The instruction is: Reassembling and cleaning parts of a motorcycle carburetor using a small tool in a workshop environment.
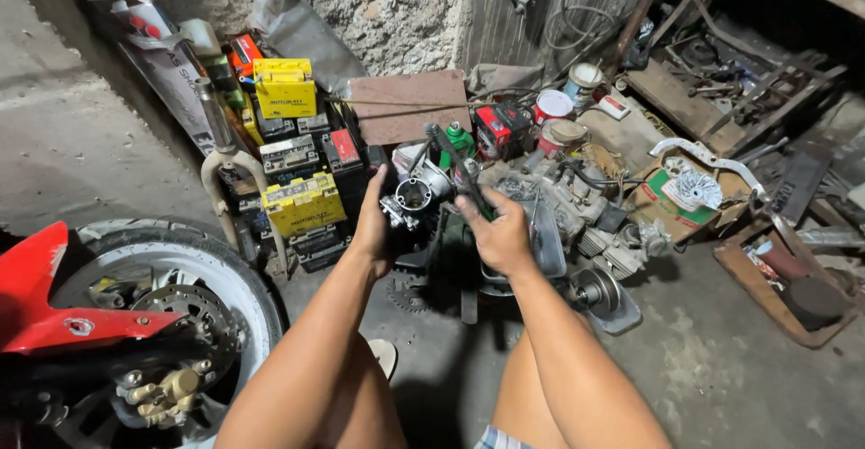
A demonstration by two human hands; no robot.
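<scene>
The left hand (374,224) clasps the carburetor (413,199), at twelve o'clock from the knees. The right hand (500,233) grips a screwdriver (459,172); best held square, carburetor steady.

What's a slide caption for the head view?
Left hand holds a carburetor, right hand a dark tool.

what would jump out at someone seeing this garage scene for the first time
Dead centre, the left hand grips a small metal engine part while the right hand works at it with a dark tool. Bottom left, the motorcycle wheel sits under a bright red fender. Against the rough wall behind, the yellow batteries stand out in a stack, and metal scrap fills the right side.
</scene>
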